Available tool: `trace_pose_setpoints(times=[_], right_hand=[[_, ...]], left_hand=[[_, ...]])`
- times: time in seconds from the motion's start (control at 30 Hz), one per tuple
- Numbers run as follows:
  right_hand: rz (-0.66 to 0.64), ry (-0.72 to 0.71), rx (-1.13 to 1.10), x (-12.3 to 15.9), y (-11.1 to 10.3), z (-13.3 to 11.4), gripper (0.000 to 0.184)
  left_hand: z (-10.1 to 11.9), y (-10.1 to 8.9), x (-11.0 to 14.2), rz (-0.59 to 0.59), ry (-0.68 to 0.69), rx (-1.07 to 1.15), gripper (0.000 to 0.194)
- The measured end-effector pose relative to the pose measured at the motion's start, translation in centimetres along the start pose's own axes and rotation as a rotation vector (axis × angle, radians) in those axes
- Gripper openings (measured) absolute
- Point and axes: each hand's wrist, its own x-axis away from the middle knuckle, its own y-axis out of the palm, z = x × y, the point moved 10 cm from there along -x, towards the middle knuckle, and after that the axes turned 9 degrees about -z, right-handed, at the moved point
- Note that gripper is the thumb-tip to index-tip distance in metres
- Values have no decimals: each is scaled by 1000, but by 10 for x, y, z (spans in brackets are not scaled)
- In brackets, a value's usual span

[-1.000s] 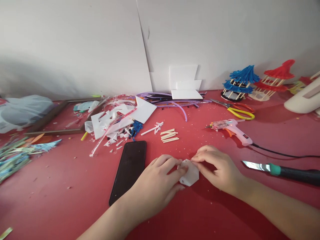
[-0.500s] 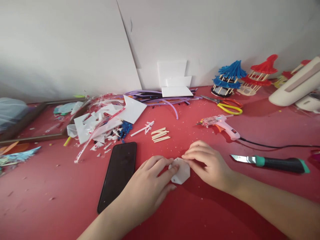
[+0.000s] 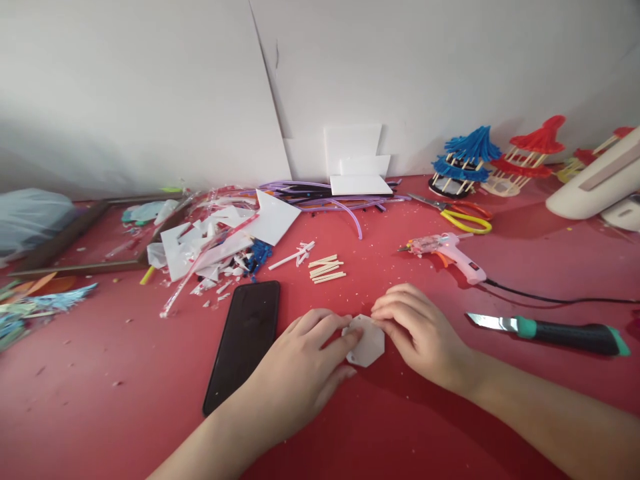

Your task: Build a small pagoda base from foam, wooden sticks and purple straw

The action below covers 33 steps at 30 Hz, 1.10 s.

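Observation:
A small white hexagonal piece (image 3: 369,345) lies low over the red table, with dark dots near some of its corners. My left hand (image 3: 305,360) grips it from the left, the index finger resting across its face. At its upper right corner, the fingertips of my right hand (image 3: 425,330) are pinched together. Whether they hold the edge or something tiny there is hidden. Several short pale wooden sticks (image 3: 326,269) lie beyond my hands. A black phone (image 3: 243,343) rests flat beside my left hand. To the right of my right hand lies a craft knife (image 3: 550,332), its blade exposed.
A pink glue gun (image 3: 453,253) trails its cord rightward, with yellow-and-red-handled scissors (image 3: 465,217) behind it. Blue (image 3: 463,163) and red (image 3: 525,157) pagoda-like models stand at the back right. White scraps (image 3: 220,243) are heaped left, beside a brown frame (image 3: 80,270).
The view swings right, then slightly back left. Both hands stay at the white hexagonal piece, with only slight shifts of the right fingers along its upper corner.

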Motion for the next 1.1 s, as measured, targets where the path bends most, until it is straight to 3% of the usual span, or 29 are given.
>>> trace_pose_setpoints(times=[1.1], right_hand=[[-76,18,173,-1,9,-1,19]], left_hand=[[3,-7,1,41,26,4,30]])
